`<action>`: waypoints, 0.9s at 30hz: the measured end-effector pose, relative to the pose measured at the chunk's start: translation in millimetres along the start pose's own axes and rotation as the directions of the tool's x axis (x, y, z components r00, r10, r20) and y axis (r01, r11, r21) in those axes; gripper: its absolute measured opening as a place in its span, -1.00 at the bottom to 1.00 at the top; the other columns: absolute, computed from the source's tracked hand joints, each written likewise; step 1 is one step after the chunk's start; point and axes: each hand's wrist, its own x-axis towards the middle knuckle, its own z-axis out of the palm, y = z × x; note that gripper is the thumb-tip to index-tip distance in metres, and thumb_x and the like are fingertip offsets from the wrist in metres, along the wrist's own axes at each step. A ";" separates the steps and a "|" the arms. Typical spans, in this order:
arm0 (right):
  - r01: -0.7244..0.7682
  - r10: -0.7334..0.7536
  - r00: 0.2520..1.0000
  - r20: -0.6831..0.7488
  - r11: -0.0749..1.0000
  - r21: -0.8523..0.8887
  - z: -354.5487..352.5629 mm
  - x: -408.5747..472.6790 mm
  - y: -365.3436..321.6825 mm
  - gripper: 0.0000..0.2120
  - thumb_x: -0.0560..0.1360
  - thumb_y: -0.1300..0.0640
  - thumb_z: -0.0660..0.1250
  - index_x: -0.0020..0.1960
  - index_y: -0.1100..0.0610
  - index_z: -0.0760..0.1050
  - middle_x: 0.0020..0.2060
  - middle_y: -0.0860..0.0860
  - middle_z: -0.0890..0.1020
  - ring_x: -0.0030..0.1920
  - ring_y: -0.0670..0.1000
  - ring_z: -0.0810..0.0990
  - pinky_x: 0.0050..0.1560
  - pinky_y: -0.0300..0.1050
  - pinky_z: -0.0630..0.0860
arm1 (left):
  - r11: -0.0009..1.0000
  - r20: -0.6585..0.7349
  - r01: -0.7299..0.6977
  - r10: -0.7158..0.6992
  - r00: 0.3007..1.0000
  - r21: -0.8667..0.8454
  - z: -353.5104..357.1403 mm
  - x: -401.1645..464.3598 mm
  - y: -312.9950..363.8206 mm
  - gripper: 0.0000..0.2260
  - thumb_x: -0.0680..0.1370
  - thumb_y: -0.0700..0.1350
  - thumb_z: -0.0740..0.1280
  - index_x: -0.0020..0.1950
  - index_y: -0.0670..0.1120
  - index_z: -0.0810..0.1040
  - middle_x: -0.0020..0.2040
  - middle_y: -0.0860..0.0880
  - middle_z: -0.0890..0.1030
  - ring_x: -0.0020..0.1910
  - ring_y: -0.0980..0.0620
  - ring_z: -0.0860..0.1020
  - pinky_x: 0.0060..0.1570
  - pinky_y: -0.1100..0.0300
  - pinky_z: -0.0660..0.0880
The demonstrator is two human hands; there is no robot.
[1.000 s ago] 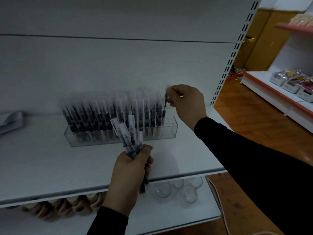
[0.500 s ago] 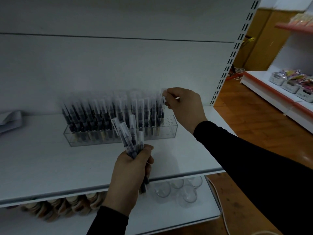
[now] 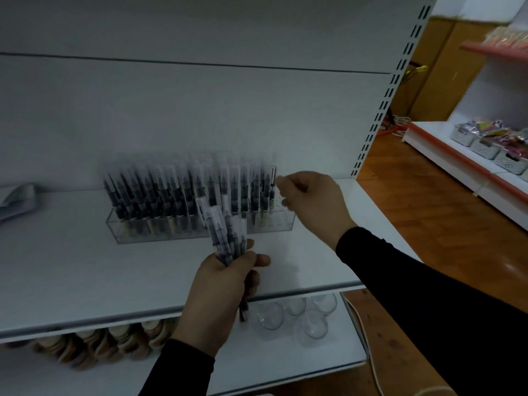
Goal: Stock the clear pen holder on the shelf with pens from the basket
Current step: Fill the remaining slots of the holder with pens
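Several capped black pens (image 3: 227, 238) sit bunched in the left hand (image 3: 220, 292)'s grip; the right hand (image 3: 311, 204), fingers curled empty, hovers beside the nearly full clear plastic pen holder (image 3: 200, 227), so it likely must pick another pen.

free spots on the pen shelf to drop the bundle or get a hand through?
Bare shelf lies in front of the clear pen holder, out to the front edge, and left of it up to the grey object. The holder's right end has a few open holes beside the right hand. Crowded: the holder's rows of pens, and around the left hand gripping the bundle.
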 end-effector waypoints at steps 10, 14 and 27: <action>-0.217 0.103 0.876 0.471 0.956 0.195 5.3 -39.9 -5.7 -0.89 0.51 0.00 0.40 -0.14 -0.01 0.66 -0.13 -0.06 0.67 -0.13 -0.20 0.59 0.11 -0.17 0.56 | 0.999 0.064 0.039 -0.038 0.997 -0.012 6.9 -8.7 3.2 -0.86 0.57 -0.16 0.30 0.08 -0.16 0.58 -0.12 -0.10 0.72 -0.39 0.08 0.56 -0.38 0.27 0.53; -0.263 0.116 0.866 0.486 0.933 0.245 4.9 -38.3 -6.1 -0.96 0.50 0.08 0.42 -0.09 0.02 0.66 -0.11 -0.12 0.67 -0.09 -0.19 0.59 0.08 -0.24 0.53 | 0.998 0.077 0.036 -0.032 0.997 -0.042 8.6 -9.0 3.6 -0.86 0.57 -0.18 0.30 0.07 -0.19 0.59 -0.10 -0.15 0.72 -0.32 0.02 0.62 -0.31 0.24 0.58; -0.316 0.198 0.941 0.275 0.804 0.504 -18.3 -10.0 -14.3 -0.89 0.55 0.16 0.36 -0.01 0.19 0.61 -0.18 0.05 0.68 -0.18 -0.04 0.64 -0.17 -0.27 0.58 | 0.997 0.051 0.065 -0.062 0.997 -0.051 3.8 -5.4 -0.8 -0.83 0.57 -0.10 0.29 0.08 -0.16 0.59 -0.08 -0.12 0.72 -0.11 -0.09 0.68 -0.13 0.10 0.63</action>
